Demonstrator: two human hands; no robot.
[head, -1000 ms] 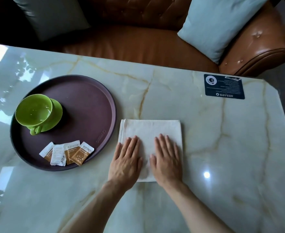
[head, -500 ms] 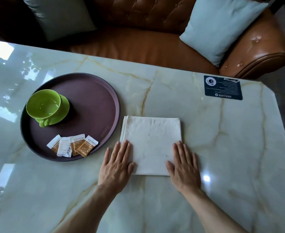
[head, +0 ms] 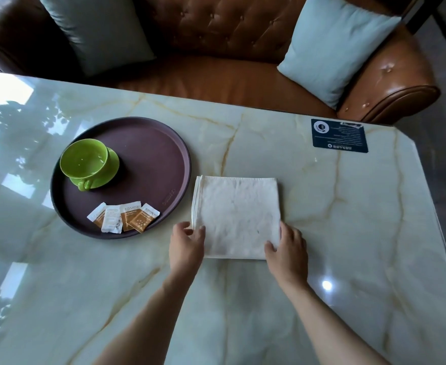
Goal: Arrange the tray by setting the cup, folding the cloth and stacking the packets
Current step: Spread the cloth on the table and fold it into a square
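The table (head: 322,233) is the biggest thing before you, pale marble with tan veins. Beyond its far edge runs a brown sofa (head: 216,35) with two light cushions, one (head: 92,30) toward the left end and one (head: 335,46) toward the right.

On the table, left of the cloth, sits the round dark tray (head: 150,154). In its far-left part a green cup (head: 83,159) stands upright on a green saucer (head: 111,167), handle toward you. Four packets (head: 123,217) lie fanned and overlapping at the tray's near rim, not stacked.

The cloth (head: 237,214) lies folded into a flat white square just right of the tray, apart from its rim, layered edges on its left side. A dark card (head: 339,137) lies flat well beyond the cloth, near the table's far-right corner.

Your left hand (head: 186,246) pinches the cloth's near-left corner, thumb on top and fingers curled at the edge. Your right hand (head: 289,250) grips the near-right corner the same way, thumb on the cloth and fingers wrapped round its right edge.
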